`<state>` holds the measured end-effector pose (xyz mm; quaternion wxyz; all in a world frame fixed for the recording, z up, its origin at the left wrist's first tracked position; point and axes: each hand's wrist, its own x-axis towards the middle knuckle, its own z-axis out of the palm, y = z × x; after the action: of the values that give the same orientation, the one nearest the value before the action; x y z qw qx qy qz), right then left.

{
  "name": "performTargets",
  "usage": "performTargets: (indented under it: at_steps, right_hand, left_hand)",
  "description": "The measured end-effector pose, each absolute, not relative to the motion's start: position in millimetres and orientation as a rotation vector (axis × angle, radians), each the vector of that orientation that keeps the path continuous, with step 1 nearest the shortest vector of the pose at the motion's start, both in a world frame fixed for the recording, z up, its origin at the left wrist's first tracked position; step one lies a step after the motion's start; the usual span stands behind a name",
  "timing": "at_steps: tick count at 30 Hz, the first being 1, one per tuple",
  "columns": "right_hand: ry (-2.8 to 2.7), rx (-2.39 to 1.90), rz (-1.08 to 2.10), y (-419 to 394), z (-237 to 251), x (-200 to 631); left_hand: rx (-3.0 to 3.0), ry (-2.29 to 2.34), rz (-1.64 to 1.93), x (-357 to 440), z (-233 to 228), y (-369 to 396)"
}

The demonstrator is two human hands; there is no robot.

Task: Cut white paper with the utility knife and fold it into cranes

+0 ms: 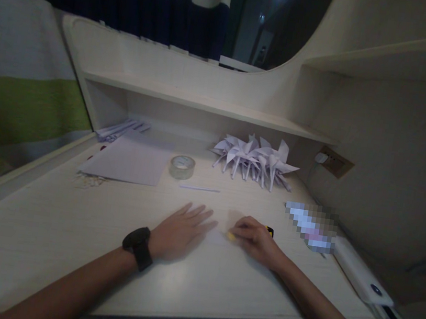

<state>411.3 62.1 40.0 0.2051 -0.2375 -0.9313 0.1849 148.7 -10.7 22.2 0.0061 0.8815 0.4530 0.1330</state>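
Note:
My left hand (181, 230), with a black watch (139, 247) on its wrist, lies flat on the desk, fingers spread and slightly blurred. Opposite it, my right hand (255, 239) is closed around a yellow-and-black utility knife (231, 235); its yellow front end shows at the fingertips and its dark end behind the hand, the rest hidden. A pale patch, perhaps paper, lies between the hands, too blurred to tell. Just beyond them is a thin rolled paper stick (200, 188). A roll of clear tape (182, 167) sits behind that.
Several white paper pinwheels (255, 157) are bunched at the back. White paper sheets (129, 158) lie at the left, with rolled paper sticks (122, 130) behind. At the right are a pixelated object (308, 227) and a long white device (362, 270) with a cable. A shelf (205, 103) overhangs the rear.

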Motion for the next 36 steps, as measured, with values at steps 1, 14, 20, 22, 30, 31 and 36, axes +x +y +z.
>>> performTargets:
  at_steps: [1, 14, 20, 22, 30, 31, 36]
  right_hand:
    - [-2.593, -0.666, 0.514, 61, 40, 412]
    - [-2.6, -0.622, 0.595, 65, 37, 431]
    - [-2.619, -0.658, 0.636, 60, 41, 445]
    - [-2.617, -0.666, 0.634, 60, 40, 447]
    - [-2.638, -0.738, 0.621, 59, 45, 445]
    - [-2.639, -0.741, 0.628, 59, 47, 445]
    - [-2.622, -0.79, 0.636, 60, 48, 445]
  left_hand:
    - [2.758, 1.418, 0.411, 149, 22, -11]
    - [2.752, 1.413, 0.411, 149, 23, -12]
    - [2.714, 1.455, 0.441, 149, 25, -11]
    - [2.704, 1.479, 0.467, 150, 28, -9]
    - [2.699, 1.52, 0.477, 141, 49, -4]
    - [2.69, 1.52, 0.476, 139, 49, -3]
    - [2.658, 1.567, 0.441, 137, 51, 1]
